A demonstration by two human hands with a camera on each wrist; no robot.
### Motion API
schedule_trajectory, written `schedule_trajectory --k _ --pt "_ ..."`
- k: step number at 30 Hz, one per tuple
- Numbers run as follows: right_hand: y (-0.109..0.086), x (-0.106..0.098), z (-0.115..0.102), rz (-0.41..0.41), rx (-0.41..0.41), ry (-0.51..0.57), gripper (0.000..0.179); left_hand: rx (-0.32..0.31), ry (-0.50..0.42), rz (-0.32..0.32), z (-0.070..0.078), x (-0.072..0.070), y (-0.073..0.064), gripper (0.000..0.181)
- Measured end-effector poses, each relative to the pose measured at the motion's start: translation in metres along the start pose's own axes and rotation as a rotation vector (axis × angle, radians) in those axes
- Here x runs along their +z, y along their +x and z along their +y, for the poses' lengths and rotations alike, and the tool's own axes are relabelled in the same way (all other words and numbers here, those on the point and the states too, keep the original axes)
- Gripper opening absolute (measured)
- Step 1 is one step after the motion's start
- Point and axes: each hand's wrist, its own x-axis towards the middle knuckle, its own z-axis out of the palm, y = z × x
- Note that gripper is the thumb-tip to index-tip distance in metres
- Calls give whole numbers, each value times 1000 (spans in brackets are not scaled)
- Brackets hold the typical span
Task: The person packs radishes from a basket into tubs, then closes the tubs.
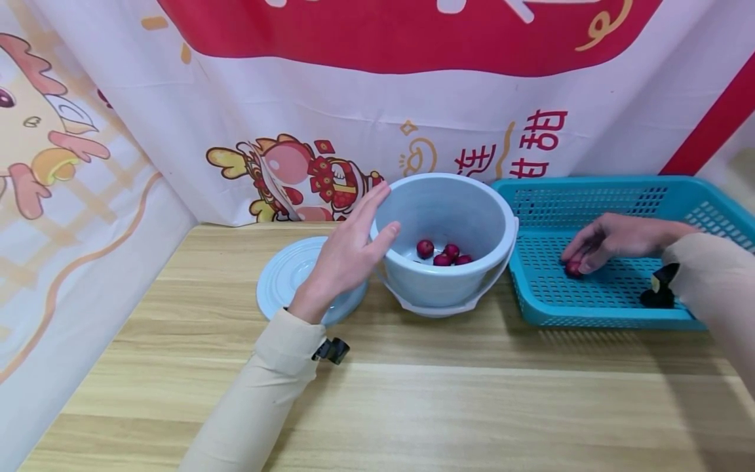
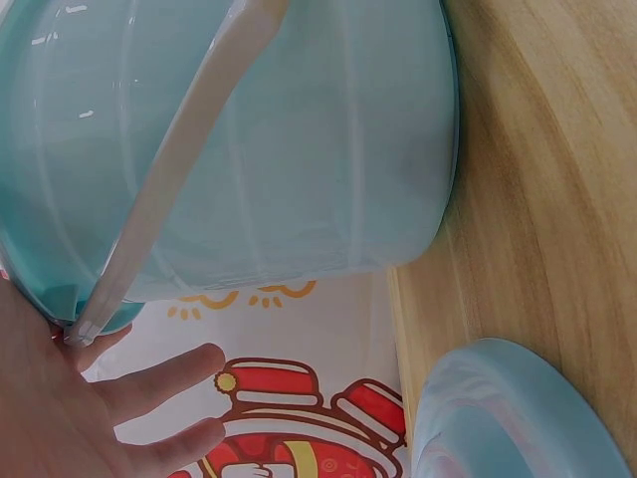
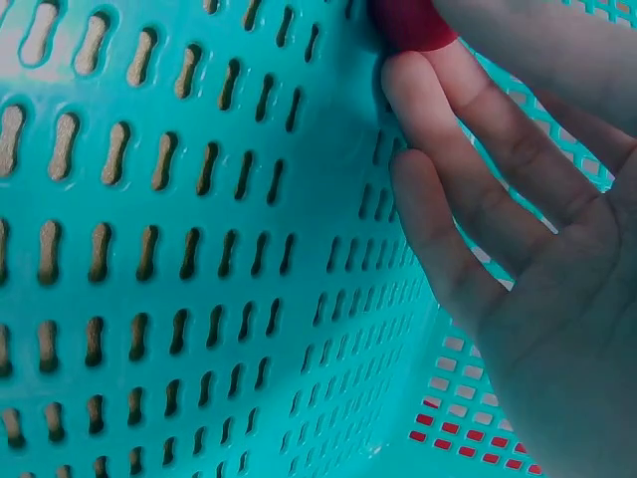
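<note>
A pale blue bucket (image 1: pixel 433 288) stands upright on the table, its handle hanging down at the front. Several small dark-red round fruits (image 1: pixel 425 248) lie on its floor. My left hand (image 1: pixel 354 246) rests against the bucket's left rim, thumb at the edge. The left wrist view shows that hand's fingers (image 2: pixel 159 386) extended and spread beside the handle joint. Inside the turquoise basket (image 1: pixel 590 316), near its left side, my right hand (image 1: pixel 625 237) pinches another dark-red fruit (image 1: pixel 573 268). In the right wrist view this fruit (image 3: pixel 416 22) sits between thumb and fingertips, partly out of frame.
Left of the bucket, a round pale blue lid (image 1: pixel 289 275) lies on the table, partly hidden by my left hand. The basket stands close against the bucket's right side. A printed cloth (image 1: pixel 377 98) hangs behind the wooden tabletop (image 1: pixel 413 406).
</note>
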Motion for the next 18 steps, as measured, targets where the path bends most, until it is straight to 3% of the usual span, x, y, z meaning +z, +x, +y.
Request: schedule_trajectory --k 7,18 --pt "-2 1 -2 97 -10 -103 50 8 3 6 0 0 0 73" --pt "-3 3 -24 300 -69 -87 52 1 0 4 -1 0 0 72"
